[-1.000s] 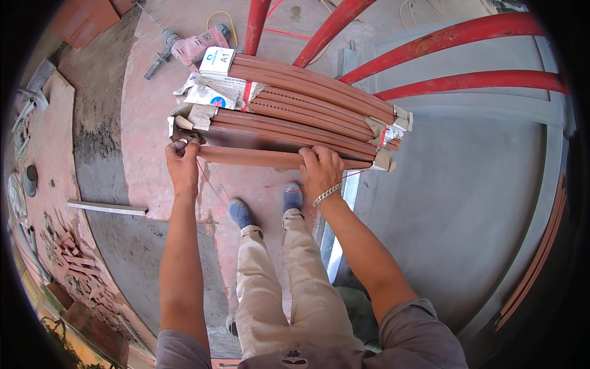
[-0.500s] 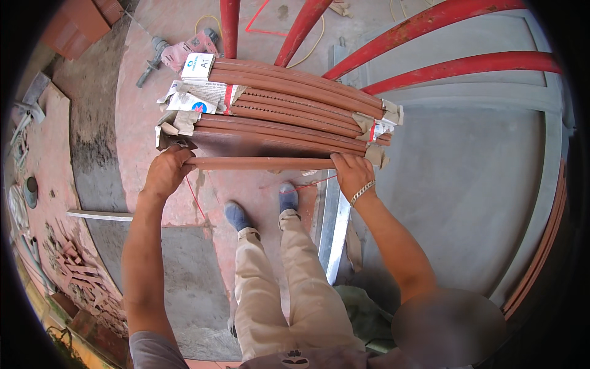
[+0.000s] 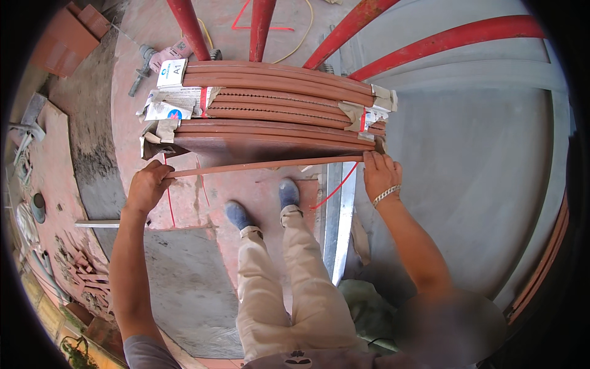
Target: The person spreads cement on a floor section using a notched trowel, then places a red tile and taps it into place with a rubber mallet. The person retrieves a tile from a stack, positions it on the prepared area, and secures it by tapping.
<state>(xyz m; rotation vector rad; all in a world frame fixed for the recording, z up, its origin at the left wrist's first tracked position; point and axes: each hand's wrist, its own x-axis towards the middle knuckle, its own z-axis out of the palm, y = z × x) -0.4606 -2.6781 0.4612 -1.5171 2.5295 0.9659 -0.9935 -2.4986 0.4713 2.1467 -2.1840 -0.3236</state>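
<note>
My left hand [image 3: 149,186] is closed on the left end of a terracotta floor tile [image 3: 264,165], and my right hand [image 3: 381,177], with a chain bracelet at the wrist, grips its right end. The tile appears edge-on as a long thin strip, its left end a little nearer to me. Just beyond it, a stack of terracotta tiles [image 3: 276,86] stands on edge, with torn white and brown cardboard [image 3: 175,101] at its corners. A gap shows between the held tile and the stack at the left. Loose red strapping [image 3: 338,189] hangs below the tile.
Red metal poles [image 3: 262,31] rise behind the stack. A power drill [image 3: 161,58] lies at the far left. A metal bar [image 3: 337,224] runs along the floor beside a large grey panel [image 3: 461,160] at right. Broken tile pieces [image 3: 89,277] are heaped at left.
The tile has come away from the stack at its left end, toward me, and now slants. Both hands are farther apart, the left moved left and nearer, the right moved right. The view has shifted slightly.
</note>
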